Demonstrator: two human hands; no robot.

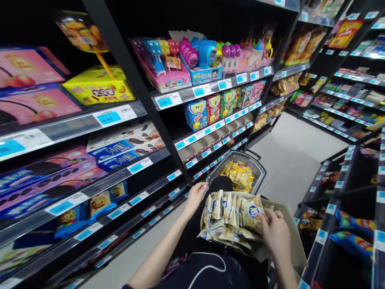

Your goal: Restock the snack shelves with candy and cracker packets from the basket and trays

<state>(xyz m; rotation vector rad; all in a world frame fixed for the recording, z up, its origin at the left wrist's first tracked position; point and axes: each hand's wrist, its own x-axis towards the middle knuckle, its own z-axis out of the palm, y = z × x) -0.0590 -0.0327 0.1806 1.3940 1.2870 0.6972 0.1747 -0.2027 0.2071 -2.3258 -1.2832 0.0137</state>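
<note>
A cardboard box (pixel 287 216) full of small wrapped snack packets (pixel 230 210) rests at my lap. The packets are cream-coloured with blue print; several stand in a row, others lie flat nearer me. My right hand (pixel 276 230) reaches over the box's right side, its fingers and thumb closed on a snack packet (pixel 251 210) at the end of the row. Just beyond the box's left corner is my left hand (pixel 196 196), its fingers loosely extended with nothing visible in them. Whether it touches the box edge I cannot tell.
A grey shopping basket (pixel 260 176) holding yellow packets (pixel 239 174) stands on the floor (pixel 288 148) past my knee. Stocked shelves (pixel 207 90) run along the left, with biscuit boxes (pixel 120 150) near me. Low shelves with blue snack bags (pixel 353 245) flank my right.
</note>
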